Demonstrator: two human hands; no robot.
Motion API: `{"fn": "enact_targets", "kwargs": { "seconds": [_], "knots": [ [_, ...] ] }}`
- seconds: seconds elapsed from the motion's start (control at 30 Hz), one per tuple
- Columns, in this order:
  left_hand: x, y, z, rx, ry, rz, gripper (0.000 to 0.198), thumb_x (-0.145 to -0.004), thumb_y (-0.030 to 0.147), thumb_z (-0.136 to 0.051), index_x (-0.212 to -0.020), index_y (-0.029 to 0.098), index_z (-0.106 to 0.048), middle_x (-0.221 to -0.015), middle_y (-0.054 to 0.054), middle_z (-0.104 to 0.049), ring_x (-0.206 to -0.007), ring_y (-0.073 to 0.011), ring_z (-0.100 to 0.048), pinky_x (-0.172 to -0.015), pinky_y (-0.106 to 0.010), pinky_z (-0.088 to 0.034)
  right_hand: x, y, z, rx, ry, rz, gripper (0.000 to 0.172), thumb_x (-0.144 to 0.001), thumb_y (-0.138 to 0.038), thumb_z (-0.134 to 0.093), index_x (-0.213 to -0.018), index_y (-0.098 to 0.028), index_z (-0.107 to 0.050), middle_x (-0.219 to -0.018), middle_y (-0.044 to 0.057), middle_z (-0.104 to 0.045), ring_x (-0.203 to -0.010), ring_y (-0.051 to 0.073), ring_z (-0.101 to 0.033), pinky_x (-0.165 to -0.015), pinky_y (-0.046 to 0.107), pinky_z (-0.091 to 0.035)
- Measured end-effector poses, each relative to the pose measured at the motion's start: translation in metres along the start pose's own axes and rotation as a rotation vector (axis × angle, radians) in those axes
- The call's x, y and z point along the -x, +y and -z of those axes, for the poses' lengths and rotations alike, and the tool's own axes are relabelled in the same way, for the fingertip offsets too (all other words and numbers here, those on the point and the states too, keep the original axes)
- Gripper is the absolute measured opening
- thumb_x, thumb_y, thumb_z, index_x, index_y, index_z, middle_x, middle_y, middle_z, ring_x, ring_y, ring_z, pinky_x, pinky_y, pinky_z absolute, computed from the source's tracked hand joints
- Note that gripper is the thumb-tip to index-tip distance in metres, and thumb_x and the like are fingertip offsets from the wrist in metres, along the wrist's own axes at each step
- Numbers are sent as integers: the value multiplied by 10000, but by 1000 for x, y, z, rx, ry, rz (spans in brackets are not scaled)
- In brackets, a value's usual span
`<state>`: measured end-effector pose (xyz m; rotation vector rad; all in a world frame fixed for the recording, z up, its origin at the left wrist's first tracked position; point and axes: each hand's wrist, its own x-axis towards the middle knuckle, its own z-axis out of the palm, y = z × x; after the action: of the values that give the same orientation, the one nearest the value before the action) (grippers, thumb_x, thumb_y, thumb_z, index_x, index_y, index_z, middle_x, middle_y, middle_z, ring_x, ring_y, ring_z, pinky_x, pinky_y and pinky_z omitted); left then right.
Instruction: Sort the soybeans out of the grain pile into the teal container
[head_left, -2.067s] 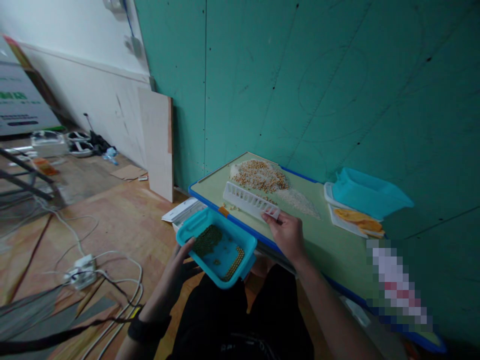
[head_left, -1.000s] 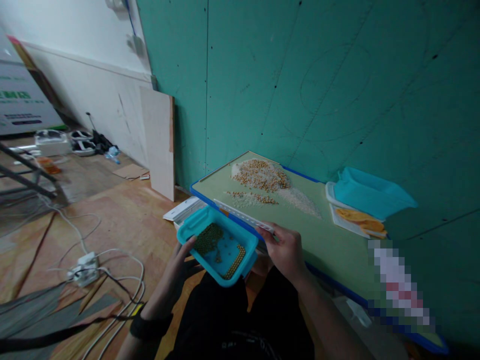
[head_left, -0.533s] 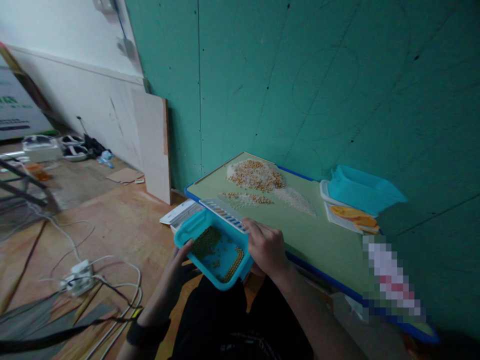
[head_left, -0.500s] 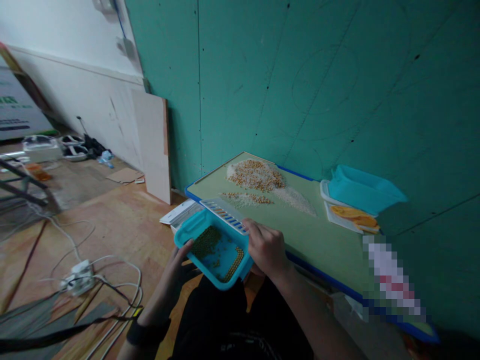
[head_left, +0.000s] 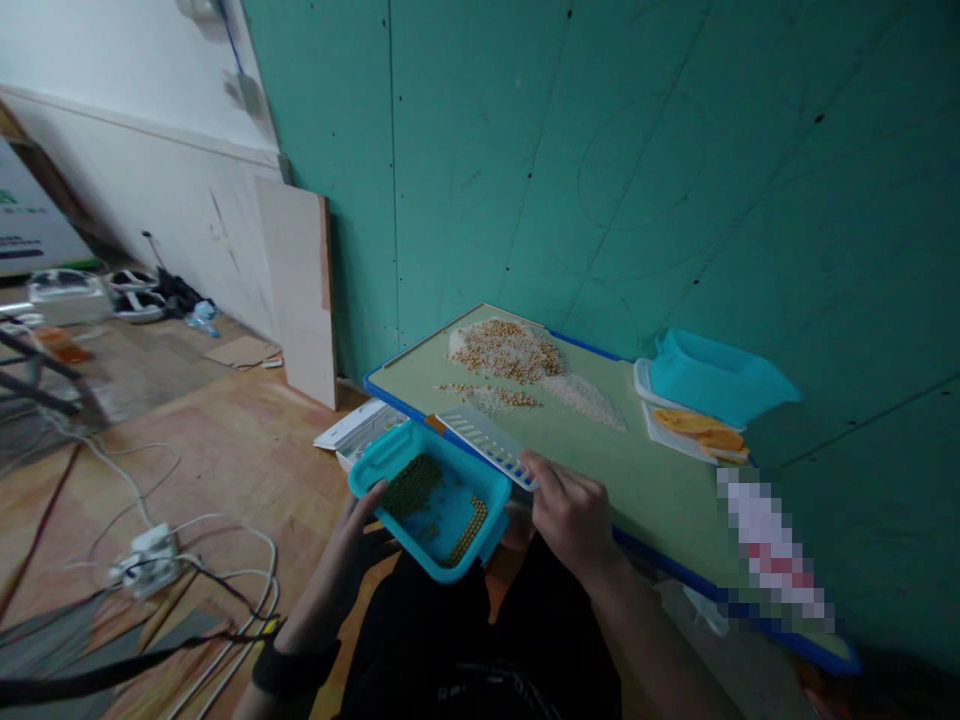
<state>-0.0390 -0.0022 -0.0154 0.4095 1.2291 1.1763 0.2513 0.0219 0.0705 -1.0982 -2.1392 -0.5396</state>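
Observation:
My left hand (head_left: 358, 522) grips the near left rim of a teal tray (head_left: 395, 456) held just below the table edge; green and yellow beans lie in it. My right hand (head_left: 571, 512) is closed on the end of a white slotted scraper (head_left: 484, 446), which lies nearly flat over the table's blue front edge, beside the tray's far rim. On the green tabletop (head_left: 622, 465) a heap of yellow beans mixed with white grains (head_left: 507, 350) sits at the far left corner, with a thin trail of beans and grains (head_left: 491, 396) nearer me.
A teal container (head_left: 712, 377) rests on white trays holding something orange (head_left: 701, 432) at the table's right. A green wall stands close behind. Left of the table lie a white box (head_left: 352, 429), a leaning board (head_left: 296, 285), and cables with a power strip (head_left: 150, 558) on the wooden floor.
The scraper, earlier upright near the bean heap, was dragged toward me to the table edge and over the tray, leaving a trail of beans; it has now swung back right and lies flat.

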Motion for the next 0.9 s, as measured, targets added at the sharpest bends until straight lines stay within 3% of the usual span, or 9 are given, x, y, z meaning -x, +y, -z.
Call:
{"fn": "enact_targets", "kwargs": {
  "seconds": [0.17, 0.33, 0.53, 0.7, 0.9],
  "knots": [
    [0, 2, 0, -17, 2, -14, 864, -840, 641, -797, -1591, 310, -527, -1252, -134, -801, -960, -321, -822, -807, -409, -666, 2, 16, 3, -8, 24, -56, 409, -906, 14, -474, -1116, -171, -773, -957, 65, -860, -736, 187, -809, -702, 255, -564],
    [-1, 1, 0, -9, 1, -1, 853, -840, 636, -801, -1582, 313, -532, -1266, -135, -789, -963, -317, -818, -818, -417, -663, -14, 30, -5, -21, -36, -249, 256, -1018, -223, -575, -907, -177, -802, -743, 95, -817, -599, 212, -760, -570, 280, -458],
    [0, 1, 2, -19, 25, -10, 862, -837, 650, -794, -1558, 260, -528, -1358, -175, -743, -889, -284, -814, -784, -397, -664, -46, 29, -22, -59, -155, -532, 280, -976, -322, -671, -782, -162, -796, -768, 160, -816, -671, 252, -774, -591, 290, -409],
    [3, 15, 6, -52, -6, -84, 664, -942, 590, -713, -1500, 267, -553, -1455, -139, -686, -913, -239, -811, -841, -383, -670, -68, 32, -39, -212, -183, -631, 251, -953, -328, -694, -823, -149, -813, -847, 171, -833, -746, 266, -785, -612, 287, -421],
    [1, 35, 12, -96, -52, -139, 641, -975, 570, -681, -1538, 308, -524, -1528, -109, -650, -1028, -239, -801, -863, -373, -668, -86, 41, -62, -449, -136, -718, 213, -894, -333, -747, -800, -152, -809, -815, 127, -833, -716, 268, -769, -615, 288, -475]
  ]
}}
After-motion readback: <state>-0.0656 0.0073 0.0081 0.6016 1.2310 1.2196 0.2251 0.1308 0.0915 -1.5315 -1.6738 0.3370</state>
